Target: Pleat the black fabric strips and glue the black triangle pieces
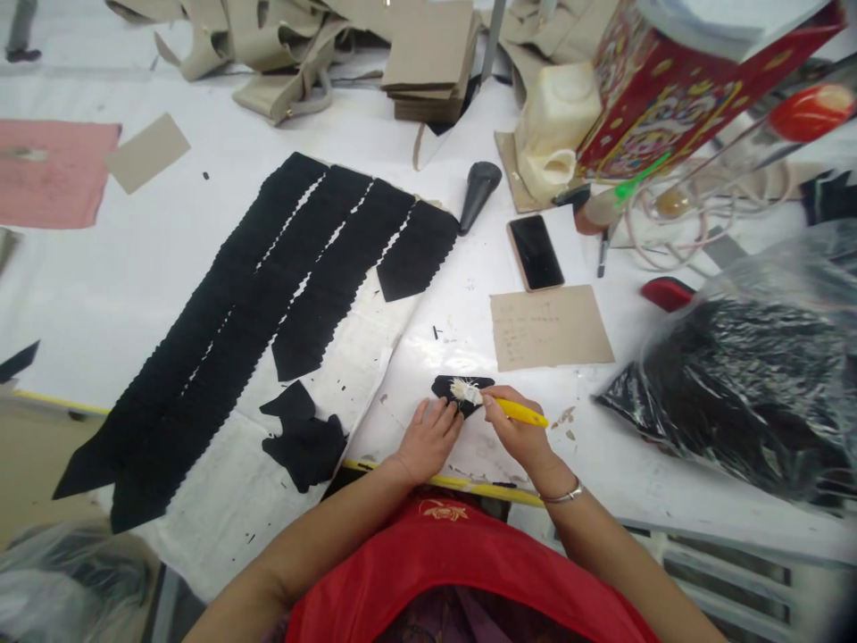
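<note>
My right hand (517,430) is closed around a brush with a yellow handle (522,412). Its pale, ragged bristles (461,390) rest on a small black piece of material (443,384) near the table's front edge. The fingertips of my left hand (428,438) lie stretched out on the lower side of that piece, pressing it to the white surface. To the left, overlapping rows of black pieces with jagged edges (234,295) lie on a white cloth (228,500). A few loose black pieces (308,446) are heaped nearer to me.
A phone (536,253), a cardboard sheet with writing (550,328) and a black tapered tool (478,195) lie beyond my hands. At right sits a plastic bag of black material (750,375). Farther back stand a whitish jug (559,125), a red box (669,89) and stacked beige pieces (428,54).
</note>
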Demonstrator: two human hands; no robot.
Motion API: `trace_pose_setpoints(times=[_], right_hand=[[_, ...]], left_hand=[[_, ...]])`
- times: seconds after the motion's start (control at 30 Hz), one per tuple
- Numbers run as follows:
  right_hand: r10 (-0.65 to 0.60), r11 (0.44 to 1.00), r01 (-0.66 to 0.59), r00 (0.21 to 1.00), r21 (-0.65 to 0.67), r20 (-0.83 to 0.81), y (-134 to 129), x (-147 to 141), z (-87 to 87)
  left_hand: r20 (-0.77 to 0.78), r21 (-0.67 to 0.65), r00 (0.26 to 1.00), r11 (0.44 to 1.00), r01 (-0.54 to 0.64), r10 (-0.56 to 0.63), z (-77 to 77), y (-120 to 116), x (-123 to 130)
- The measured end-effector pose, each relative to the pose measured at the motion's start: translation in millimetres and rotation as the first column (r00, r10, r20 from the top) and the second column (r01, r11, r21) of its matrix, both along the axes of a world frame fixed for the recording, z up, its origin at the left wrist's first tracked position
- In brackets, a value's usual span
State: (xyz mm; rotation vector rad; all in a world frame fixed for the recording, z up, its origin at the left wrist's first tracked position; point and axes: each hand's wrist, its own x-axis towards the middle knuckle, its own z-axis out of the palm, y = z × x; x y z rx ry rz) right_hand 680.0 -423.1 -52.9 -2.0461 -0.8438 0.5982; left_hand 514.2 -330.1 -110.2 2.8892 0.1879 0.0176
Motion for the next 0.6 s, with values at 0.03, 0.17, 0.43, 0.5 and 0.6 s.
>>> trace_pose_setpoints(times=[0.03,0.17,0.43,0.5,0.6], right_hand=[[0.033,0.999,-0.033,0.999,0.012,0.006,3,-2,-1.8],[0.134,0.988,-0.135,0.991,0.070,0.020,18,-10,-11.2],[0.143,0.988,-0.146,0.988,0.050,0.052,14,-1,-11.3],[0.105,0.994,-0.107,0.993,0.032,0.059,8,3,-7.9],[0.105,0.994,-0.107,0.993,0.038,0.057,9,-1,-6.5]], left_hand=[[-0.001,0.004,1.000,1.000,-0.001,0.001,-0.6,-1,0],[-0.041,0.038,0.999,0.999,0.036,-0.034,-2.9,-2,0],[-0.068,0.082,0.997,0.996,0.041,-0.035,2.1,-4,-3],[-0.071,0.086,0.997,0.996,0.033,-0.027,2.8,-5,-4],[-0.077,0.084,0.997,0.996,0.038,-0.032,1.3,-7,-5]])
